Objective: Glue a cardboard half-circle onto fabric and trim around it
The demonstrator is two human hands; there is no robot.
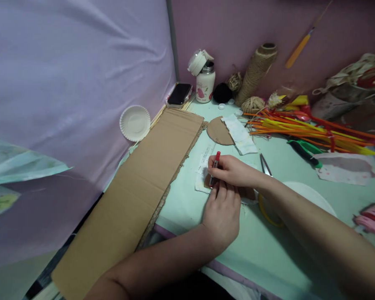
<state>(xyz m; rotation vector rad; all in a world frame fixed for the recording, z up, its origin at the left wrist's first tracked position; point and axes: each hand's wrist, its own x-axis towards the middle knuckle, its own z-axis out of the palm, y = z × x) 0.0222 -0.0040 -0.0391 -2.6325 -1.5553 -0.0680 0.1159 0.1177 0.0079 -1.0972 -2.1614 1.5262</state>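
My right hand grips a red-ended marker pen, held nearly upright with its lower end down at the work. Pressed flat with its fingers stretched forward, my left hand lies over a whitish sheet with a brown piece on it. Much of both is hidden under my hands, so their full shape cannot be made out. A round cardboard disc lies beyond my hands, partly under a pale strip. Scissors rest just past my right wrist.
A long cardboard sheet lies at the left. Behind stand a phone, an uncapped bottle and a twine cone. Orange and yellow pipe cleaners, green-handled pliers and a yellow tape roll are at the right.
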